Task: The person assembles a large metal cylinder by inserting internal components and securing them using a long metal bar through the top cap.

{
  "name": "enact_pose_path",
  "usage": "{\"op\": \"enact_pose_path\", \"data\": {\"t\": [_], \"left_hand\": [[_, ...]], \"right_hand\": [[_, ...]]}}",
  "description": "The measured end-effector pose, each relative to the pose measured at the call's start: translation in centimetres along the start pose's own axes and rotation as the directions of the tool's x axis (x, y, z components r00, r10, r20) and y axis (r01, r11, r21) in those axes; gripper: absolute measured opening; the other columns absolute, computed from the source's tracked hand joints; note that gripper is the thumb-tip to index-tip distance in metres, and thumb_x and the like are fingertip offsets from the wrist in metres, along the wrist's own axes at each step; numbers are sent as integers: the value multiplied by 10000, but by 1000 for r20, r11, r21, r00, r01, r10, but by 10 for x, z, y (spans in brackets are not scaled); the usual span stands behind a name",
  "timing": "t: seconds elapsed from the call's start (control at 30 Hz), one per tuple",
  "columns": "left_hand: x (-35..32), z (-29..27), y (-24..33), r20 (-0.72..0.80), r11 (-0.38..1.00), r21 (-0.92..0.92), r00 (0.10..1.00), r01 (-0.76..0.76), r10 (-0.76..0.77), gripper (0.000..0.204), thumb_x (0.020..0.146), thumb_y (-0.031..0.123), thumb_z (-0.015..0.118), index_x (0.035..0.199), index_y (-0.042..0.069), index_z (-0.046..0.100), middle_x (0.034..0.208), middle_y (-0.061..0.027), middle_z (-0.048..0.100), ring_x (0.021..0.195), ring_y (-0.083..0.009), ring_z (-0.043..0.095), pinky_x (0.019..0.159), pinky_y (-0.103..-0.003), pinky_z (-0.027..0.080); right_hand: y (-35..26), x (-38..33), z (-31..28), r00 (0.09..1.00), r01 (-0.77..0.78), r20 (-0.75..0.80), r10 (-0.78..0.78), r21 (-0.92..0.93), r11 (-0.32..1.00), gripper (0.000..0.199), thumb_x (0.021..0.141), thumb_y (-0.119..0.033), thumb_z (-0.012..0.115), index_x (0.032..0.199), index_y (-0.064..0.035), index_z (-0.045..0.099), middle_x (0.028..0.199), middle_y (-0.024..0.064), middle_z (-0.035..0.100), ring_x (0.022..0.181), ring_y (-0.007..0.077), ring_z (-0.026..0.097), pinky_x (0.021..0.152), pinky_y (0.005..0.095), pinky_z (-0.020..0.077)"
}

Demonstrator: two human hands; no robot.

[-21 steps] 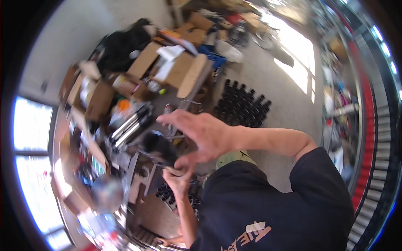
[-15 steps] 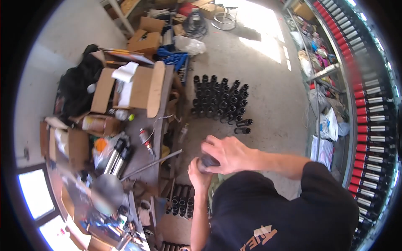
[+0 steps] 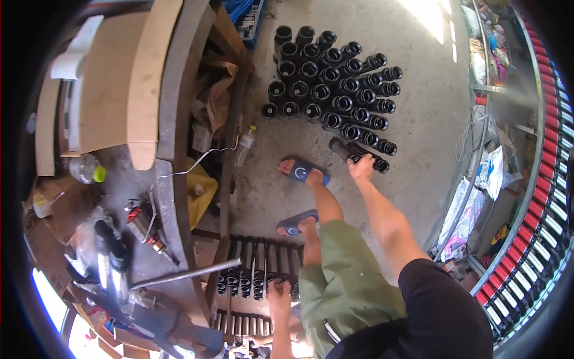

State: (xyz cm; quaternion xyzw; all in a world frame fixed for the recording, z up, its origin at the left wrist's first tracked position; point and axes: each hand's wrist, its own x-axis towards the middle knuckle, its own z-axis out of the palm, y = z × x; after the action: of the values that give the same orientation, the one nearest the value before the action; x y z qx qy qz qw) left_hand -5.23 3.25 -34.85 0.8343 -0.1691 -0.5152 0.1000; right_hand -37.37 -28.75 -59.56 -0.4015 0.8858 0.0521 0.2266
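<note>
- Spreading out around the right hand [image 3: 361,168], the grey concrete floor [image 3: 424,155] fills the middle of the room.
- Off to the left of both hands runs the dark table [image 3: 170,200], crowded with loose items and an open cardboard box [image 3: 113,84].
- Well apart from the right hand, over on its right side, I see a long row of red-and-silver tubes [image 3: 529,218].
- Just beyond the right hand, a group of black cylinders [image 3: 341,103] stands close together on the floor, open ends up.
- At the left hand [image 3: 279,296], a row of dark tubes [image 3: 259,257] lies side by side; I cannot tell whether those fingers grip one or only hang over it.
- Left of that hand, a metal rod [image 3: 191,273] juts past the table's edge.
- The right hand has its fingers clamped on a black cylinder [image 3: 342,148] lying at the near edge of the group, with another just beside it.
- Farther left, a red tool [image 3: 143,227] rests on the table.
- Between the right hand and the table is a clear bottle [image 3: 245,140] with a yellow-green cap.
</note>
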Motion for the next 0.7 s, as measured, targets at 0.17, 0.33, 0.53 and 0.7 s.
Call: {"op": "enact_pose_path", "data": {"t": [0.17, 0.33, 0.53, 0.7], "left_hand": [[5, 20, -85, 48, 863, -349, 926, 366, -374, 185, 969, 165, 622, 1091, 35, 572, 827, -70, 676, 675, -158, 643, 561, -285, 495], [1, 53, -73, 38, 821, -524, 969, 229, -245, 189, 946, 170, 673, 1045, 16, 625, 801, -58, 703, 676, -99, 622, 563, -246, 466], [-33, 102, -146, -101, 754, -596, 905, 277, -412, 260, 884, 241, 694, 959, -6, 659, 828, -121, 722, 754, -183, 683, 724, -331, 541], [-70, 137, -230, -116, 646, -548, 716, 531, -688, 423, 833, 373, 663, 1080, 31, 699, 1015, -216, 728, 1011, -385, 695, 914, -444, 534]], "right_hand": [[9, 45, -5, 999, -28, -40, 24, -91, 995, 714, 759, -356, 828, 1210, 30, 431, 1239, 263, 536, 1067, 474, 624, 918, 514, 539], [49, 69, 23, 983, 131, -62, -175, -439, 889, 798, 792, -431, 761, 1293, 81, 410, 1305, 285, 498, 1212, 425, 556, 938, 445, 538], [-13, 5, -24, 924, 378, 119, -363, -419, 826, 686, 822, -437, 741, 1192, 114, 564, 1220, 267, 598, 1195, 356, 578, 986, 401, 502], [-147, -161, -120, 568, 625, 419, -709, 341, 702, 434, 1008, -334, 573, 1279, 4, 584, 1216, 104, 669, 1128, 214, 599, 960, 326, 457]]}}
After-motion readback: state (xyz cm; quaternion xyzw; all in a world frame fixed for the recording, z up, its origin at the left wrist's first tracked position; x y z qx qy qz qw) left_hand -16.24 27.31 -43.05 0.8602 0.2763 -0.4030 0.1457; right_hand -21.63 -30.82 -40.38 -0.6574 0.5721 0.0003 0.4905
